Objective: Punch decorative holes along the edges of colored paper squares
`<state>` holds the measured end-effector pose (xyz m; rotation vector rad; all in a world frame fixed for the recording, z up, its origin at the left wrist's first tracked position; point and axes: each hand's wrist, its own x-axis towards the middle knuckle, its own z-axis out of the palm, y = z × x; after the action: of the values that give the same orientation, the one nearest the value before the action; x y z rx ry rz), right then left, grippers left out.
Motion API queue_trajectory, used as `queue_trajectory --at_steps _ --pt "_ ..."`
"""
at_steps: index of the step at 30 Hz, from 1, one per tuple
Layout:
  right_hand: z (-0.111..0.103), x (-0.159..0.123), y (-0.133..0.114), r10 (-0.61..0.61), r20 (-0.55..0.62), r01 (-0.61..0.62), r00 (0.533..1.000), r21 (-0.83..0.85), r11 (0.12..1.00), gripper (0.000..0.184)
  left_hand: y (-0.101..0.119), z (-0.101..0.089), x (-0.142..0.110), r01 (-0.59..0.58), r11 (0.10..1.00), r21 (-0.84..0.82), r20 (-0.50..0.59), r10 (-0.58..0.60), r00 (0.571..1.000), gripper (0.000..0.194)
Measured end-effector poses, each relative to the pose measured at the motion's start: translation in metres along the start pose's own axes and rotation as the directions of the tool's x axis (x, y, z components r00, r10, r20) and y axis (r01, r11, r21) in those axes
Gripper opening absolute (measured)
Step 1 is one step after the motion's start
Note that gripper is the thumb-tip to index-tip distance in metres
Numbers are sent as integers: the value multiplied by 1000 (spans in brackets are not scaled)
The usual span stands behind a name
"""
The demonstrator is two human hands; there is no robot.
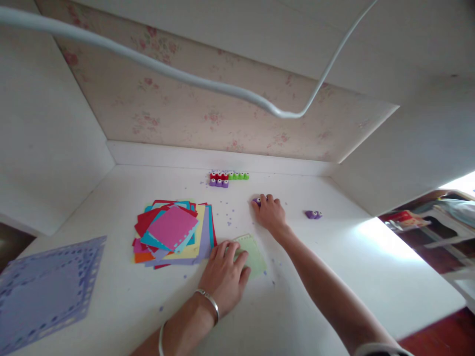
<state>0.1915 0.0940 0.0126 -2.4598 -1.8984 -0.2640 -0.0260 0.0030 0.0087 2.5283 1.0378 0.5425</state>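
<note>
My left hand [224,274] lies flat with fingers stretched out on a pale green paper square [254,254] on the white desk [334,277]. My right hand [270,212] reaches further back, its fingers curled over a small purple paper punch [257,201] that peeks out at its left side. A stack of coloured paper squares [172,232], pink on top, sits just left of my left hand. Another purple punch [313,214] rests to the right of my right hand.
A row of small red, green and purple punches [227,178] stands near the back wall. A large lilac sheet with a punched lace border [44,289] lies at the front left. Tiny paper bits dot the desk. A white cable [185,79] hangs overhead.
</note>
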Motion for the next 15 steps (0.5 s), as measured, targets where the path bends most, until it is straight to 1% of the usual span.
queue_trajectory --at_steps 4,7,11,15 --pt "2 35 -40 -47 14 46 999 44 998 55 0 1 -1 7 1000 2 3 -7 1000 26" --pt "1 60 -58 -57 38 54 998 76 996 57 -1 2 -2 15 1000 -7 2 -15 1000 27" --pt "-1 82 -66 -50 64 44 997 100 994 60 -2 2 -3 30 999 -20 1 -30 1000 26" --pt "-1 85 -60 -39 78 31 996 107 994 66 -3 2 -2 31 999 -33 -2 -31 1000 26"
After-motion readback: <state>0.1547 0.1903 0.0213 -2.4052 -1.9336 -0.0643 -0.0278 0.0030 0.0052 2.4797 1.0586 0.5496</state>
